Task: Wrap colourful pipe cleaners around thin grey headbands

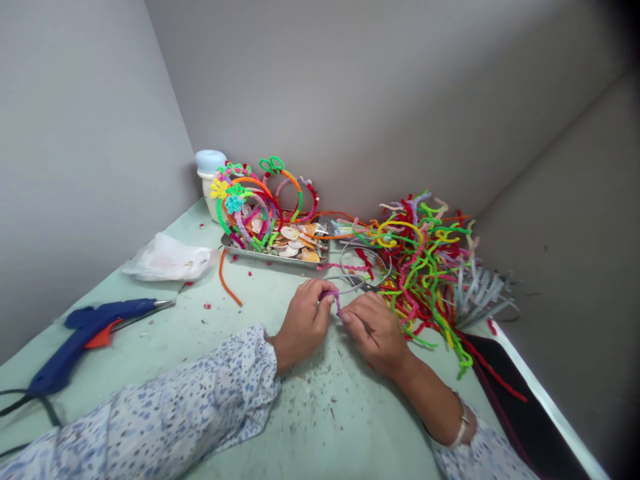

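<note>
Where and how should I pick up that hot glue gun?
I'd grip the glue gun by its blue handle, coming from above on its left side. It lies flat, the handle angled toward you, with the orange trigger on the right and the metal nozzle pointing away from the grip.

You're at a craft workspace: a glue gun (pixel 93 337) left, pipe cleaners (pixel 425 267) right, decorated headbands (pixel 250 200) far on the table (pixel 310 427).
</note>
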Motion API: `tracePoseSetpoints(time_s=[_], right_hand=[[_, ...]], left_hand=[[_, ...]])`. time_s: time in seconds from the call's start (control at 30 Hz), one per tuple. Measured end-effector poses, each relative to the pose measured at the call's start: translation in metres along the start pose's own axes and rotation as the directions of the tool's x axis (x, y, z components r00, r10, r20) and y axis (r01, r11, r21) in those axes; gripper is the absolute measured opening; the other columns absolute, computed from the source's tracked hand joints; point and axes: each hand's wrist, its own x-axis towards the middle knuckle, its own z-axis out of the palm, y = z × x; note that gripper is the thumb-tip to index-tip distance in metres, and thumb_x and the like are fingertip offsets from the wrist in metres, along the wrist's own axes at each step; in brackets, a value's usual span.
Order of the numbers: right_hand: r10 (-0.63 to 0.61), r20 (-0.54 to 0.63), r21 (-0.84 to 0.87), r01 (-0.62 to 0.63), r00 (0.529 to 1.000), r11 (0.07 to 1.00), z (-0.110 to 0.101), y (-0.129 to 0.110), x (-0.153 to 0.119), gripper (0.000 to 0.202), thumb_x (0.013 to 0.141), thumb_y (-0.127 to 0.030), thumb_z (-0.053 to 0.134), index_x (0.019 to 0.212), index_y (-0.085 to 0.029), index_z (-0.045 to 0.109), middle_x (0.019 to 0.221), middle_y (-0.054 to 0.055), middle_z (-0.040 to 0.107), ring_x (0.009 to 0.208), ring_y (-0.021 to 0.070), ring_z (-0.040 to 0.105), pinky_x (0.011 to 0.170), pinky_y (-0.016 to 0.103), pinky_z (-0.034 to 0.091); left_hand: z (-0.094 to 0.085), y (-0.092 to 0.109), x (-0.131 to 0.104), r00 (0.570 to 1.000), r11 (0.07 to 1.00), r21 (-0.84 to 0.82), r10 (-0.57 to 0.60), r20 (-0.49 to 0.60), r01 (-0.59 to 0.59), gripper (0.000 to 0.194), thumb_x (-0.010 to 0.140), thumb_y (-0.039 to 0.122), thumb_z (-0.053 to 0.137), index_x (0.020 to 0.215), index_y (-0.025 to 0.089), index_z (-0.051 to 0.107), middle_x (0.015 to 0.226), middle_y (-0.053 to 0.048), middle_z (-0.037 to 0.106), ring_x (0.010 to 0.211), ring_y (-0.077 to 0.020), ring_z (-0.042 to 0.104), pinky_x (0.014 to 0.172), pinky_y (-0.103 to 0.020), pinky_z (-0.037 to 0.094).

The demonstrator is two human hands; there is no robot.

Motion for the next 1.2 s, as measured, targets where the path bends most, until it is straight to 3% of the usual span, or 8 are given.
tracePoseSetpoints(time_s=[0.23,0.4,1.2], right_hand=[[0.084,-0.065,0.103,-0.077,0.994,0.992,0.0031,0.0016,0.0008,0.017,0.09,-0.028,0.048,0.093,-0.021,0.064,0.082,0.004,0.065,0.079,0.0191,0.057,0.073,0.033,0.044],[0.152,-0.089,0.141,-0.138,0.984,0.98,0.0044,0.0014,0.0006,0.012,0.087,-0.026,0.054,0.086,-0.022,0.065,0.081,0.003,0.066,0.078,0.0189,0.06,0.073,0.032,0.046],[0.205,-0.009,0.263,-0.195,0.979,0.945,0.0021,-0.004,-0.0013,0.013,0.088,-0.025,0.053,0.08,-0.02,0.063,0.075,0.002,0.064,0.072,0.0157,0.058,0.068,0.028,0.044]], left_hand=[[-0.0007,0.003,-0.0017,0.999,1.0,-0.012,0.012,0.051,-0.011,0.013,0.09,0.02,0.042,0.093,0.019,0.055,0.09,-0.005,0.059,0.089,-0.0192,0.053,0.083,-0.033,0.042],[-0.0005,0.0043,-0.0012,0.996,0.999,-0.029,0.022,0.084,-0.02,0.012,0.09,0.021,0.045,0.094,0.018,0.056,0.092,-0.005,0.06,0.09,-0.0191,0.053,0.084,-0.033,0.042],[0.0013,0.0043,-0.0006,0.991,0.991,0.093,0.082,0.107,-0.092,0.014,0.091,0.017,0.039,0.089,0.018,0.053,0.086,-0.004,0.056,0.085,-0.0186,0.049,0.081,-0.033,0.038]])
